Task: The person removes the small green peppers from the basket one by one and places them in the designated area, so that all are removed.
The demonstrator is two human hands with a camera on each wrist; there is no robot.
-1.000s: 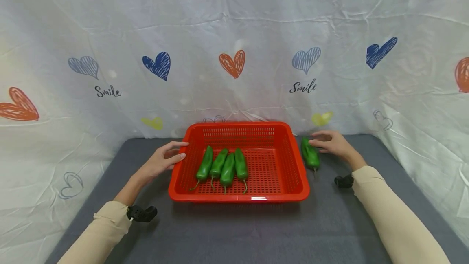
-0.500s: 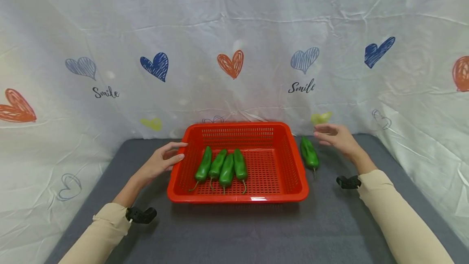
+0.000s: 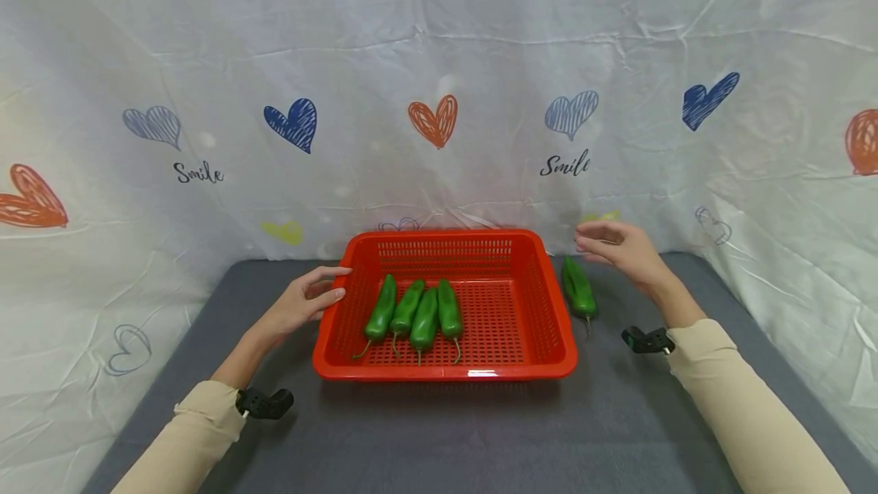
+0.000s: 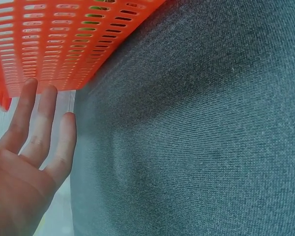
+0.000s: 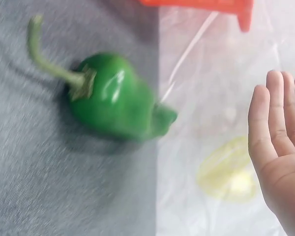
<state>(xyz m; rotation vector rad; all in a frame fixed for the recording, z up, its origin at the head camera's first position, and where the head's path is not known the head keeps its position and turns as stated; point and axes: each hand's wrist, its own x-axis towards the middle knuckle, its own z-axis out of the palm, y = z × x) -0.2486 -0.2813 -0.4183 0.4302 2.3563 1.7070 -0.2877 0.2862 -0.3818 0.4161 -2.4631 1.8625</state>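
Observation:
A red plastic basket (image 3: 446,372) with slotted walls stands mid-table. Inside its left half lie several green chili peppers (image 3: 424,319), side by side with stems toward me. My left hand (image 3: 298,303) is at the basket's left rim, its index fingertip and thumb touching the edge; the left wrist view shows the other fingers extended loosely beside the outer wall. One more green chili pepper (image 3: 579,290) lies on the table just right of the basket. My right hand (image 3: 620,250) hovers beyond and right of that pepper's tip, fingers straight and holding nothing.
Dark grey cloth (image 3: 439,441) covers the table. Behind it hangs a white curtain (image 3: 357,36) printed with hearts and the word Smile. A black camera (image 3: 648,340) sits on the right wrist, and another camera (image 3: 265,402) on the left one.
My right hand has come away from the loose pepper, rising and moving right, then slightly back left. The pepper stays on the table. My left hand and the basket hold their place.

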